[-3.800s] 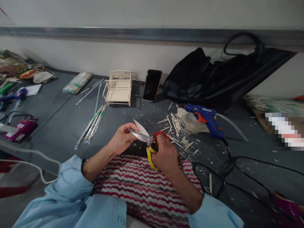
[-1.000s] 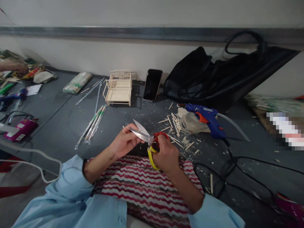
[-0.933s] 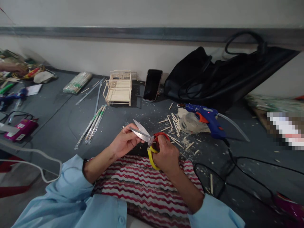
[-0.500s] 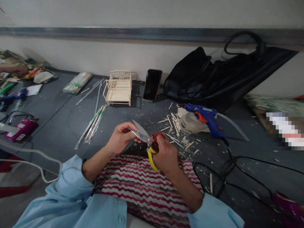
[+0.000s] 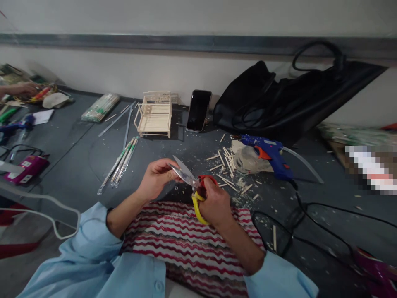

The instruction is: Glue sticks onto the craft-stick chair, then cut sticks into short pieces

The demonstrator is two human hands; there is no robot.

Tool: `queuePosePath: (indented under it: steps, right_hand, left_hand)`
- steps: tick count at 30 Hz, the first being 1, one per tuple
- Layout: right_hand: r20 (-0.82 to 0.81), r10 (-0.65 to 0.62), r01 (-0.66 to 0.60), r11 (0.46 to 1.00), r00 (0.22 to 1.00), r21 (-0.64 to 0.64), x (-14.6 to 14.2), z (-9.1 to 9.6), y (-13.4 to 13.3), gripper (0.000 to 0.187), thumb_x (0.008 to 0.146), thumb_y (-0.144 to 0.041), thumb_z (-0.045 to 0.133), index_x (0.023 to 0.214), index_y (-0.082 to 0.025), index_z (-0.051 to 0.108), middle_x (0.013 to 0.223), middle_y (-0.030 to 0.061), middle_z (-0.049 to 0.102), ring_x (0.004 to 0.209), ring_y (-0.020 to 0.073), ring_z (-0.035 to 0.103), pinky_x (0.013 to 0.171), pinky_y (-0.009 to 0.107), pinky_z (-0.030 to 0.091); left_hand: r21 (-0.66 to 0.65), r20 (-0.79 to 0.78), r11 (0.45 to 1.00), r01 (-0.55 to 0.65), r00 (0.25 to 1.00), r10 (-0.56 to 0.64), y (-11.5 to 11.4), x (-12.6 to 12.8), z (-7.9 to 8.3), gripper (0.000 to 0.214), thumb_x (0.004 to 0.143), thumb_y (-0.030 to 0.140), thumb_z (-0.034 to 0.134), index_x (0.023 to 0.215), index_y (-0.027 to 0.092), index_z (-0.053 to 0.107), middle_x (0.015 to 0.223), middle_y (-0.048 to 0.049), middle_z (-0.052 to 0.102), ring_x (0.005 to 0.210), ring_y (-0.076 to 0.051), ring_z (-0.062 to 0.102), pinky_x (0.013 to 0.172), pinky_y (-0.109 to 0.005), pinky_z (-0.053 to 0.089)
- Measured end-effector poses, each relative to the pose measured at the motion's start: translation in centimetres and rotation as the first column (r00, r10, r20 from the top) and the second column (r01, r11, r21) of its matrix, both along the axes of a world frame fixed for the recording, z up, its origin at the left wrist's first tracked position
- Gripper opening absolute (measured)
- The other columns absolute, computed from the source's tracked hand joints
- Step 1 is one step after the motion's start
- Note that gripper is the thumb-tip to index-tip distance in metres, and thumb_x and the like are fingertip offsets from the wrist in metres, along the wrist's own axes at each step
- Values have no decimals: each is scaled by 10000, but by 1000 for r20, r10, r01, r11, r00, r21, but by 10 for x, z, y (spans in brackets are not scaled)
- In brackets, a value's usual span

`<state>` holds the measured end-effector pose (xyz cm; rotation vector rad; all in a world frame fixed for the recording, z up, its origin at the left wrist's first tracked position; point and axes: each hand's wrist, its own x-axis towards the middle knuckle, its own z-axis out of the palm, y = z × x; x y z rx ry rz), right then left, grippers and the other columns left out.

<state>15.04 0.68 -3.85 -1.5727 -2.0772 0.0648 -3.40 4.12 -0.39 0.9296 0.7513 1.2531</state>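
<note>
Right hand (image 5: 216, 201) gripping one pair of scissors (image 5: 194, 182), two silvery blades (image 5: 185, 171) parted, one red handle (image 5: 208, 178), one yellow handle (image 5: 197, 207), I hold them close to my left hand (image 5: 156, 181); what it pinches I cannot tell. One wooden frame (image 5: 156, 123) stands at eleven o'clock, one glue gun (image 5: 274, 155) at two.

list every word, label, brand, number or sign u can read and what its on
No text is readable.
Blue glue gun: pale label, too small.
Packet of sticks: green markings, too small.
Wrapped sticks: green markings, too small.
Purple box: white labels, too small.
Patch at right edge: pixelated.
Scissors: no marking I can make out.
</note>
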Motion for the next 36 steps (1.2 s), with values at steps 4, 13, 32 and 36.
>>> queuePosePath:
  steps: [4, 13, 32, 36]
  right_hand:
    - [-8, 3, -3, 1000, 1000, -8, -1, 0, -1, 42, 695, -219, 473, 725, -208, 500, 540, -13, 524, 491, 134, 479, 511, 242, 291]
    - [-266, -51, 14, 990, 963, -140, 3, 0, 7, 86, 705, -217, 475, 789, -215, 494, 599, -35, 566, 476, 107, 489, 507, 209, 341]
    - [46, -44, 42, 998, 998, 43, 1, 3, 4, 62, 712, -259, 487, 746, -214, 512, 562, -7, 502, 526, 151, 466, 519, 259, 266]
    - [42, -24, 21, 998, 999, 65, 2, 1, 2, 39, 718, -233, 483, 731, -213, 513, 543, -13, 493, 509, 143, 454, 514, 252, 272]
  left_hand:
    - [48, -36, 998, -35, 999, 36, 0, -2, 0, 173, 639, 256, 798, 692, 142, 679, 619, -5, 669, 552, -100, 611, 555, -212, 500]
    - [61, -99, 998, -32, 994, 38, 6, -4, -3, 168, 690, 284, 758, 703, 138, 676, 619, -19, 660, 567, -105, 600, 569, -226, 503]
    - [84, -185, 996, -21, 982, 36, 7, -9, -2, 218, 622, 309, 802, 714, 139, 700, 596, -16, 646, 535, -100, 579, 538, -202, 466]
    - [148, -245, 989, -12, 968, 48, 6, -10, 2, 174, 657, 293, 779, 712, 147, 702, 608, -14, 635, 548, -97, 568, 545, -200, 457]
